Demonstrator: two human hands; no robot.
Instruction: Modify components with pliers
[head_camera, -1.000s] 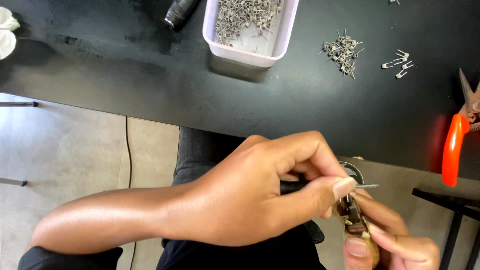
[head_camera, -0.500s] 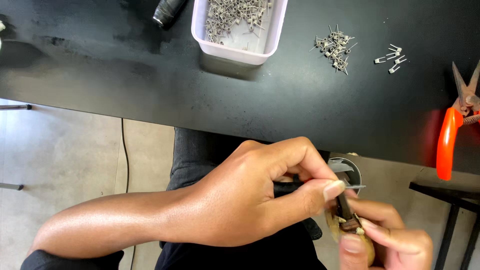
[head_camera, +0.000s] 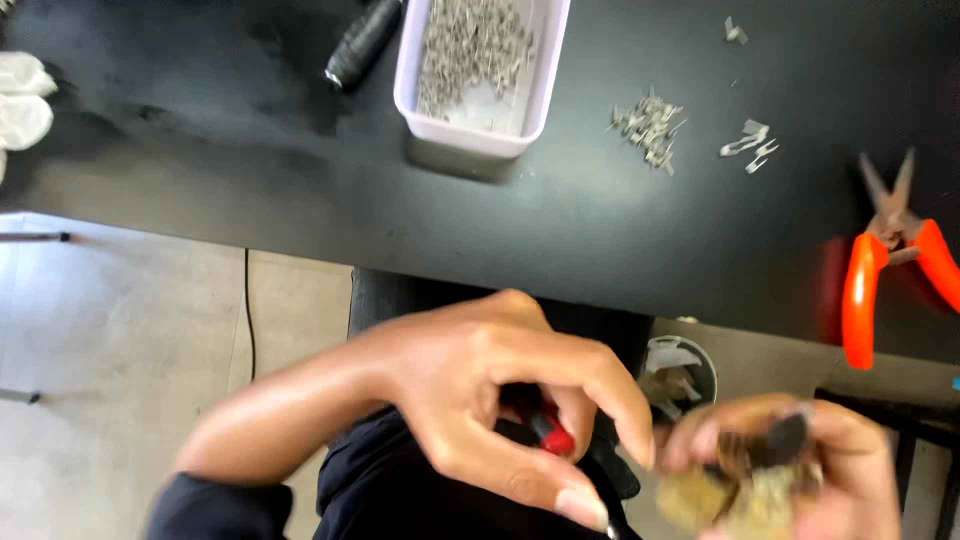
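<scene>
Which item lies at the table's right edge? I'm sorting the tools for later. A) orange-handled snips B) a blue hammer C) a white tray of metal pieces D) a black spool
A: the orange-handled snips lie on the black table at its right, far from the white tray.

Open bench (head_camera: 250, 190): left and front of the tray.
Obstacles: white tray (head_camera: 482, 140), metal clip pile (head_camera: 648, 125), orange-handled cutters (head_camera: 890, 265) at right edge.
</scene>
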